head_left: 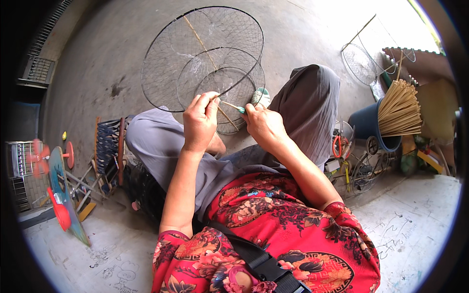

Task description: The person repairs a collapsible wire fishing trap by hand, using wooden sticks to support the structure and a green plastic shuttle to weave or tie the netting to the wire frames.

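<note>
A round black mesh net cage (pixel 202 58) with several wire hoops stands on the floor between my knees. Its largest hoop tilts up toward the far left, and a thin bamboo stick (pixel 195 34) runs through it. My left hand (pixel 200 119) is closed in a pinch on the near edge of that hoop. My right hand (pixel 265 126) is closed a little to the right, around a small teal piece (pixel 241 110). A short pale strip (pixel 229 104) stretches between the two hands; its far end is hidden at my left fingers.
At the right, a dark blue bucket (pixel 364 120) lies tilted, full of bamboo sticks (pixel 400 108). Red-handled scissors (pixel 337 146) are near it. Another hoop net (pixel 360 66) stands at the far right. On the left are a skateboard (pixel 68 200) and a folding chair (pixel 108 146).
</note>
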